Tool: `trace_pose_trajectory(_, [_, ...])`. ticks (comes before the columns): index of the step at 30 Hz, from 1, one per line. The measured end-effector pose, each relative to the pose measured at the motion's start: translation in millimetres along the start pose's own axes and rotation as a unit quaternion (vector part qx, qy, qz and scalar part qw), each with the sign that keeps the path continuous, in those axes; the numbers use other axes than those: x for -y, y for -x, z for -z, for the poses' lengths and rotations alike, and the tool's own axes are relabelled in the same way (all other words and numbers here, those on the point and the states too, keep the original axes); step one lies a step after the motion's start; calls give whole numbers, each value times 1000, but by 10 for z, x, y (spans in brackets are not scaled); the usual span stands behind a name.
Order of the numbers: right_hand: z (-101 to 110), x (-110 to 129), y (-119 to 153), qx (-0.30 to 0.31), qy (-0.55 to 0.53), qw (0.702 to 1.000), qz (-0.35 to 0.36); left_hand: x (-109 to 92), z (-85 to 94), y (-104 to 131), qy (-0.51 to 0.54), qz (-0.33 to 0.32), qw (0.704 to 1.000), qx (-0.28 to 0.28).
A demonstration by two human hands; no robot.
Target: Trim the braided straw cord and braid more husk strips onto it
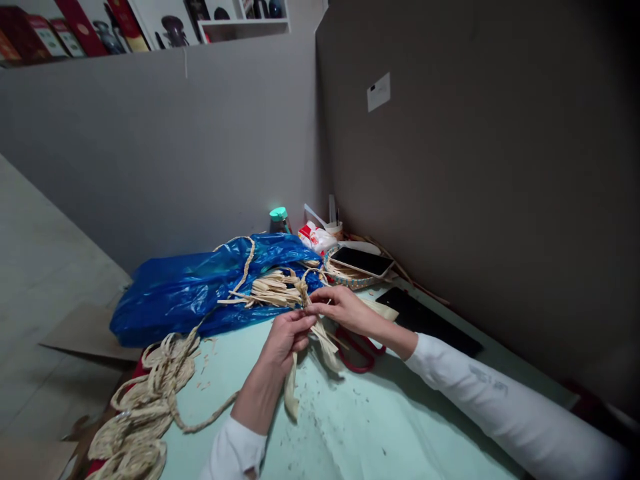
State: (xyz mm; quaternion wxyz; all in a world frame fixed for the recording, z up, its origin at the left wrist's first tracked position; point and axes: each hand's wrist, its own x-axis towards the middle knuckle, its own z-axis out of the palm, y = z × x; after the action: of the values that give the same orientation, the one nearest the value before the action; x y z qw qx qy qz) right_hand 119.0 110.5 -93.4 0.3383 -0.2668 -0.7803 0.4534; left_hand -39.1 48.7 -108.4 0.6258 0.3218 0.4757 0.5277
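My left hand (289, 337) and my right hand (340, 308) meet over the table, both closed on a braid of pale dried husk strips (304, 291). Loose strip ends (325, 347) hang below my fingers, and one wide strip (291, 393) droops beside my left wrist. Behind my hands, a bundle of cut husk strips (275, 288) lies on a blue plastic bag (175, 283). Red-handled scissors (361, 360) rest on the table under my right forearm, their blades partly hidden. My fingers cover the exact spot where the strands cross.
Coiled finished braid (145, 400) lies along the left table edge. A phone (363, 260) sits on a woven basket (345, 277) near the right wall, by a black flat board (430, 320). At the back stand a green-lidded jar (279, 219) and a red-and-white packet (317, 237).
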Motion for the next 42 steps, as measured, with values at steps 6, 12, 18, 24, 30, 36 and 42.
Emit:
trace_pose_trajectory(6, [-32,-43,-4,-29,-118,991,-56,-5,-40,20,5,-18,1000,12])
trace_pose_trajectory(12, [59,-32,-10,-43,-172,982,-70,-4,45,-18,27,-23,999,5])
trace_pose_trajectory(18, [81,90,57,0,-139,988,-64,-67,71,-23,60,-58,996,-11])
trace_pose_trajectory(24, [18,173,85,26,-9,998,-51,-101,49,-15,82,-66,994,-16])
trace_pose_trajectory(30, [-25,178,112,18,126,991,-52,-106,45,1,94,-71,993,-23])
trace_pose_trajectory(36, [-110,162,163,10,188,981,-51,-104,26,10,103,-67,992,-6])
trace_pose_trajectory(42, [-166,120,180,12,212,976,-52,-84,18,4,99,-55,994,1])
